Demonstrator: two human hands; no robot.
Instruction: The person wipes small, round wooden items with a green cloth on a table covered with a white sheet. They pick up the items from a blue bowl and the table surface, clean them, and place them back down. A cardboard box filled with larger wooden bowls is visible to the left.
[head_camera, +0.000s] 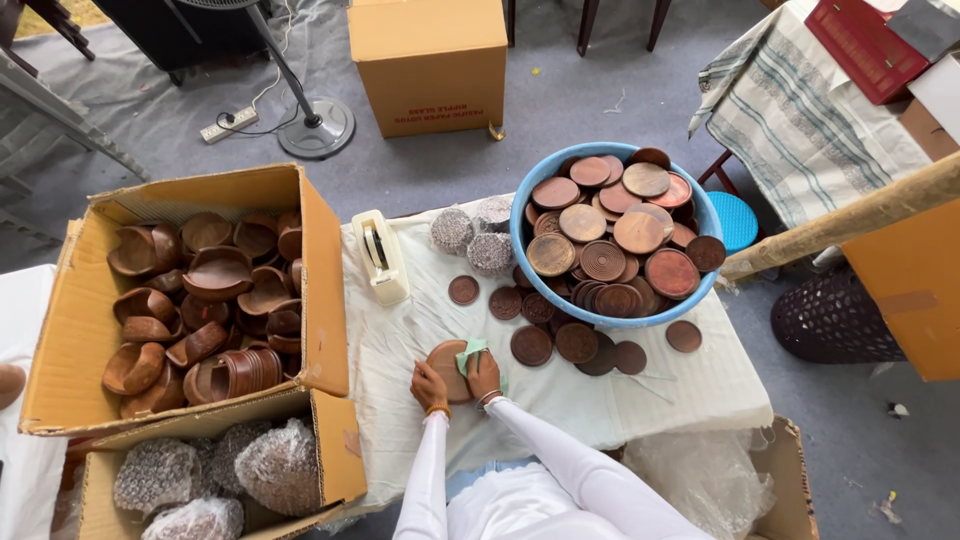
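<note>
Wooden and round, a brown lid (446, 357) lies flat on the white cloth-covered table (700, 385), close to the table's near edge and in front of the person. From the head camera, the left hand (429, 385) rests on the lid's near rim, fingers curled over it and steadying it. The right hand (484, 375) is closed around a small green cloth (472, 352), pressing it onto the lid's right side. Both sleeves are white, and a bracelet sits on each wrist.

Beyond the hands, the bare strip of table is narrow. Loose wooden discs (531, 345) lie scattered just to the right of the lid, spreading up to a blue plastic basin (521, 225) heaped with more discs; the basin overhangs the table's far right part. Three netted bundles (489, 252) sit at the table's far edge beside the basin, and a cream tape dispenser (380, 256) stands near the left edge.

Hard against the table's left side an open cardboard box (325, 270) is full of dark wooden bowls, its wall rising above the tabletop. Below it a second open box (335, 450) holds wrapped bundles, touching the table's near left corner. The widest open cloth lies to the right of the hands, along the near edge towards the right corner.

Farther off, grey floor (560, 120) stays open between a closed carton (430, 65) and a fan's round base (318, 128).
</note>
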